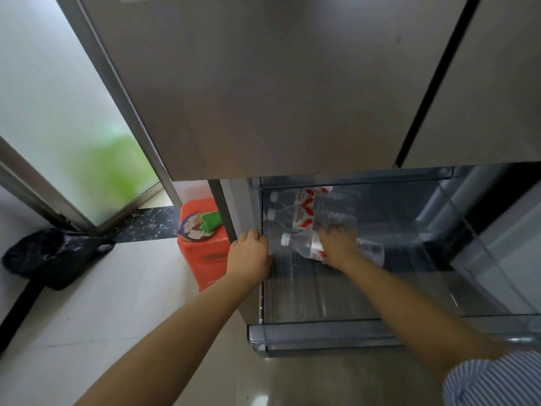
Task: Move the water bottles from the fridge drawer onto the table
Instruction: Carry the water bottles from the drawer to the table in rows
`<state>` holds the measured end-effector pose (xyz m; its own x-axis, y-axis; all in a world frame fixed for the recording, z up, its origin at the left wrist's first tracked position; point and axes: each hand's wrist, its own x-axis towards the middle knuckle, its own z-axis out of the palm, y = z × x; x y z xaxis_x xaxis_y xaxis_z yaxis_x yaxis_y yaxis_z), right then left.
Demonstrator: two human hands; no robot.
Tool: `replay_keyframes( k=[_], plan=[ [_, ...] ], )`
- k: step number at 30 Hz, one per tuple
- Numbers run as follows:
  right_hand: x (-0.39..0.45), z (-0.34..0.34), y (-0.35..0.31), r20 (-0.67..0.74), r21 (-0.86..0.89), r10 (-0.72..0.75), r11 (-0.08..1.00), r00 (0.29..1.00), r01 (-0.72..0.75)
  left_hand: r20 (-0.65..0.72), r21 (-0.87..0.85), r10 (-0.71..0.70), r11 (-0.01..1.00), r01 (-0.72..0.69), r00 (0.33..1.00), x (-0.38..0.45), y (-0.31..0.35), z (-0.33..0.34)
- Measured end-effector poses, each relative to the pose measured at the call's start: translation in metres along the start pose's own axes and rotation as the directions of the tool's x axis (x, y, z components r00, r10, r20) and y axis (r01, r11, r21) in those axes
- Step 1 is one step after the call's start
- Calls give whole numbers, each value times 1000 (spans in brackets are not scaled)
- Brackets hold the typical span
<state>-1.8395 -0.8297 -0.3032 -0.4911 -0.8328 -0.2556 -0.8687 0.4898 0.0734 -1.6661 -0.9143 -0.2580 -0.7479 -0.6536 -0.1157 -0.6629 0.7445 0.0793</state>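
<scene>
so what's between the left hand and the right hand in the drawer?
Head view: the capped neck end of the bottle that the right hand holds. The left hand grips the drawer's left wall.

Pale glossy floor tiles (96, 312) met a black marbled threshold strip (146, 224) below a frosted glass door (52, 112) admitting soft daylight. A black rubbish bag (49, 256) lay near the door frame; an orange plastic stool (205, 244) stood beside the stainless-steel refrigerator (263, 83).
</scene>
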Motion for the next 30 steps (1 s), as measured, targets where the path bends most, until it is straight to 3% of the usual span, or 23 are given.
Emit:
replay_keyframes(
  k=[6, 12, 14, 17, 20, 23, 27, 30],
  plan=[
    [-13, -1, 14, 212, -147, 11, 989, 977, 21, 54, 101, 63, 993, -68, 997, 23, 18, 4],
    [-25, 7, 61, 350, -252, 227, 957, 909, -142, 225, -58, 33, 998, -20, 974, 79, 44, 23],
    [-27, 21, 70, 334, -170, 175, 978, 926, -123, 273, -102, 18, 995, 10, 962, 99, 46, 34],
    [-30, 33, 78, 313, 77, 20, 996, 949, -47, 177, -92, 6, 996, 11, 984, 124, 45, 46],
    [-25, 33, 84, 304, 59, -13, 998, 953, -5, 81, -95, 37, 995, -29, 996, 136, 44, 54],
    [-27, 26, 85, 389, 82, 18, 995, 921, -54, 49, 22, 86, 996, -87, 995, 138, 45, 56],
    [-37, 11, 88, 524, -88, 73, 996, 849, -32, 136, 40, 102, 993, -109, 985, 125, 46, 70],
    [-42, 10, 70, 470, -110, -51, 987, 881, 115, 293, 142, 110, 977, -157, 950, 115, 36, 75]
  ],
)
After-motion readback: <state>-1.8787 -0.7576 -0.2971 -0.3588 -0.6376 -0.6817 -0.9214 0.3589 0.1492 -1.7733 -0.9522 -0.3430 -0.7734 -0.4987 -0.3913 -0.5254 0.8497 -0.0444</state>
